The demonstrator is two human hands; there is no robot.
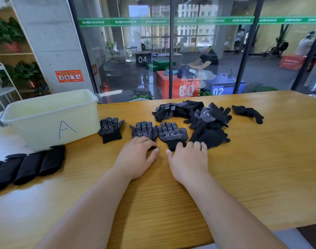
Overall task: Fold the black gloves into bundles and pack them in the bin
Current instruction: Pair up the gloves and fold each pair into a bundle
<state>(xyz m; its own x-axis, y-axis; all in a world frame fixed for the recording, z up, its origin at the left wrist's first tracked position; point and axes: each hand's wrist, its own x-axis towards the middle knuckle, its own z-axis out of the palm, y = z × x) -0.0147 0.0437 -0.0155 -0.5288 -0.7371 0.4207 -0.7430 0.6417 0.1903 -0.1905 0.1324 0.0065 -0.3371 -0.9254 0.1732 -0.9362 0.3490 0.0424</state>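
The left hand (135,157) rests on the cuff of the middle dotted glove (143,130). Its grip is loose, the fingers bent down onto the cloth and the thumb out to the side. The right hand (188,159) lies just beside it with its grip spread. Its fingers lie flat across the cuff of the right dotted glove (172,133) and the edge of a plain black glove (209,137).

A third dotted glove (111,129) lies flat, touching the wall of the bin (45,119), which stands at the desk's (261,159) far left edge, marked "A". A row of folded bundles (27,166) lies in front of the bin, near the left front edge.

A loose pile of gloves (198,114) sits behind the right hand, near the far edge. One lone glove (247,112) lies apart to its right. Bare wood stretches right of the pile and in front of both hands, down to the near edge.
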